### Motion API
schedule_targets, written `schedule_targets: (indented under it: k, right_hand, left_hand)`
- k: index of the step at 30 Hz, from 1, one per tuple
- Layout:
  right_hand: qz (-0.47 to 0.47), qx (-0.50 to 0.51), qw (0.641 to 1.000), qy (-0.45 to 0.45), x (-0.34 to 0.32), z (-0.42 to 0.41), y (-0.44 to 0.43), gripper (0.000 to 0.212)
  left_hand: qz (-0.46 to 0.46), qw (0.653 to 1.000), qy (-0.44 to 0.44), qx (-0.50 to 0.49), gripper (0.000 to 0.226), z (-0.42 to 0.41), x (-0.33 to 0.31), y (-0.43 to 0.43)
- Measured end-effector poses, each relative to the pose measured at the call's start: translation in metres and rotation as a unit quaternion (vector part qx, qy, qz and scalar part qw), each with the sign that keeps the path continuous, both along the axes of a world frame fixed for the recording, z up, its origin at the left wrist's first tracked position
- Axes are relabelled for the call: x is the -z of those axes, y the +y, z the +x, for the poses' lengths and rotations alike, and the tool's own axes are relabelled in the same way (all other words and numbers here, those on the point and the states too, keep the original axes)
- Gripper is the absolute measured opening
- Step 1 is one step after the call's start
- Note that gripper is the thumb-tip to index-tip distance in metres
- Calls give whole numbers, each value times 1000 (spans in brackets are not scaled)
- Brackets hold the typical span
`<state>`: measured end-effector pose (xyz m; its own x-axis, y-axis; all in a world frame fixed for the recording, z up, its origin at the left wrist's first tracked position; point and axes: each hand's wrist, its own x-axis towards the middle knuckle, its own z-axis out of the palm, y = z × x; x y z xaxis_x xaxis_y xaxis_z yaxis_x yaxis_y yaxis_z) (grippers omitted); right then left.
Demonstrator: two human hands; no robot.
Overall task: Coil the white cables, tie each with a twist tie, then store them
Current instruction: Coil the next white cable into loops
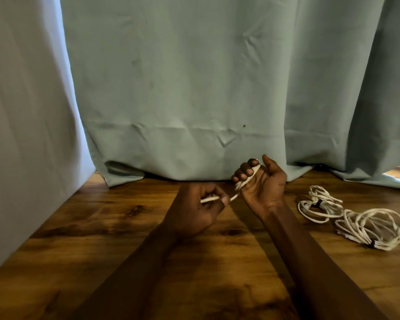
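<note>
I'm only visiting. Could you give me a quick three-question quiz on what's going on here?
1. True or false: the left hand is empty.
2. How many tied coils lie on the table? A one, B two, C four.
3. Fill in: the cable is wound round the fingers of the ___ hand.
Key: 1 false, it pinches the cable's end; 2 B; 3 right hand.

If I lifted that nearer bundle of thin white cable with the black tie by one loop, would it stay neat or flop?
Probably floppy: the nearer white cable bundle has loose, uneven loops that sag flat on the wooden table. It would likely stay together, since a black twist tie cinches one side. Thin strands suggest it is light.
</note>
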<state>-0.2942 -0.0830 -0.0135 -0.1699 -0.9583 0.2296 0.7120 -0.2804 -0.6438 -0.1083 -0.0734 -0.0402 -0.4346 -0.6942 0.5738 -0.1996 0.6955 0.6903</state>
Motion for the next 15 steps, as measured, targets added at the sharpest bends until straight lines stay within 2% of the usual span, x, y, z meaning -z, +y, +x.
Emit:
schedule_targets:
  k: [4,8,9,11,13,15]
  right_hand:
    - [78,76,972,207,5,3,-8,43]
    - [98,48,929,353,13,25,7,48]
    - [100,45,909,402,15,29,13,49]
    - [92,44,846,524,17,33,19,57]
    - [84,30,797,598,15,36,22,69]
    - [60,-21,788,612,16,43,22,72]
  left_hand:
    - [78,979,184,32,15,-6,-16,7]
    - [139,931,334,40,23,0,-28,3]
    - [150,916,371,34,25,3,-30,1]
    - [173,884,433,33,26,12,-38,-3]
    - [201,847,489,48,28,22,-42,-9]
    - [218,814,535,63,29,30,-43,-15]
